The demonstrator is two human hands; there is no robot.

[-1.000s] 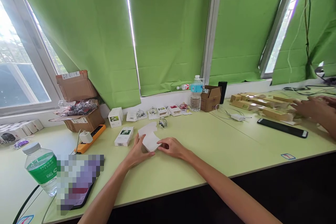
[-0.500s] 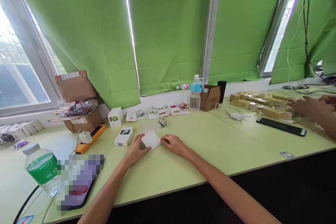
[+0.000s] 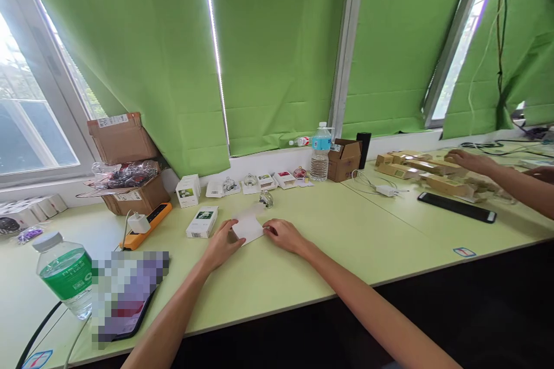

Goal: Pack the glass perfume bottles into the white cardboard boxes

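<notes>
A white paper-like piece (image 3: 248,227) rests on the pale green table between my hands; whether it is a sheet or a flattened carton I cannot tell. My left hand (image 3: 220,244) grips its left edge, with the thumb along the near side. At the right corner, the fingertips of my right hand (image 3: 283,234) pinch it. Just beyond the piece sits a small clear, shiny ornament (image 3: 266,199). To the left of my left hand lies a white box (image 3: 202,222) with a dark green picture and a barcode.
Along the wall stand white boxes (image 3: 188,190) and more ornaments (image 3: 300,172). A water bottle (image 3: 320,153) is at the back, another bottle (image 3: 67,277) at left by a phone (image 3: 134,320). A co-worker's hand (image 3: 470,160) is over tan boxes (image 3: 445,183), behind a black phone (image 3: 456,207).
My hands stay on the white piece with barely any movement. The co-worker's hand has moved left over the tan boxes. The view has shifted slightly.
</notes>
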